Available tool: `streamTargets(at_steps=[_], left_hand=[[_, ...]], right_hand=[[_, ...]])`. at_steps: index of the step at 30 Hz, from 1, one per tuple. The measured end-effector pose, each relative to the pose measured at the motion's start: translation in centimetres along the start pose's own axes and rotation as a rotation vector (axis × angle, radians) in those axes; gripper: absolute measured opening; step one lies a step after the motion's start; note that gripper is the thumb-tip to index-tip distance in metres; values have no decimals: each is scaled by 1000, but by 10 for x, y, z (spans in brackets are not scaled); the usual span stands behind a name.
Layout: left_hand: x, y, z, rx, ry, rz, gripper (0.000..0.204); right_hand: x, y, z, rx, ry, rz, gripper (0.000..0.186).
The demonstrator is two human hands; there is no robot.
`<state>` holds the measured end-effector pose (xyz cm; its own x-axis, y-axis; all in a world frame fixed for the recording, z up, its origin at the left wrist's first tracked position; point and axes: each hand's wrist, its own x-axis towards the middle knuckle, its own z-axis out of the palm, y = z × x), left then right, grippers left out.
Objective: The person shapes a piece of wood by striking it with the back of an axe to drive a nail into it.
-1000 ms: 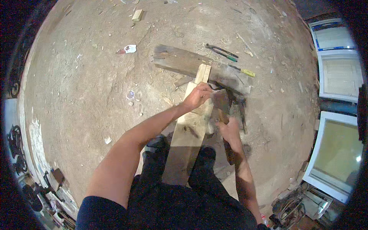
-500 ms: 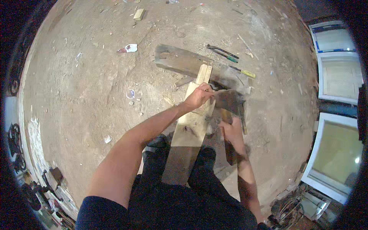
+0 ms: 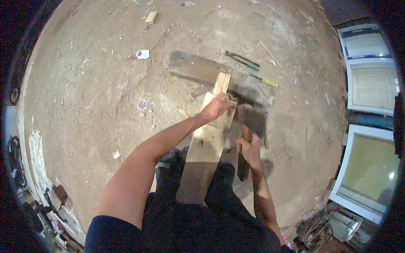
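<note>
A: Pale-wood board, pos?
B: Btwn my legs, narrow end over grey beam.
A: Hands?
B: Apart. My L hand's on board, can't tell if gripping. R hand wrapped round hatchet.
A: Δ?
B: Hatchet head's nearer me vs prev; L hand unmoved, so board's prob steady.

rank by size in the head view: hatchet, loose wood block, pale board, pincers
1. Pale board
2. Hatchet
3. Pincers
4. Loose wood block
Nearness to the camera may enlarge the first two.
</note>
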<state>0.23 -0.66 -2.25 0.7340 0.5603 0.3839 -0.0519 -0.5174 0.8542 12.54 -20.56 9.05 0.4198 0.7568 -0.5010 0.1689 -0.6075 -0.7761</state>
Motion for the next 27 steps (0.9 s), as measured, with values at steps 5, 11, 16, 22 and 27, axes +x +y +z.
streamTargets(at_steps=[5, 11, 16, 22, 27], left_hand=[[2, 4, 2, 15, -7, -23, 22], [0, -8, 9, 35, 32, 26, 20], [3, -10, 6, 18, 24, 22, 16], [2, 6, 2, 4, 3, 0, 11], [2, -1, 4, 20, 20, 15, 9]], right_hand=[[-36, -42, -13, 81, 92, -80, 14], [19, 11, -7, -201, -2, 17, 13], [-25, -71, -17, 113, 11, 113, 10], [-2, 7, -27, 154, 10, -32, 11], [31, 55, -8, -374, 139, -246, 17]])
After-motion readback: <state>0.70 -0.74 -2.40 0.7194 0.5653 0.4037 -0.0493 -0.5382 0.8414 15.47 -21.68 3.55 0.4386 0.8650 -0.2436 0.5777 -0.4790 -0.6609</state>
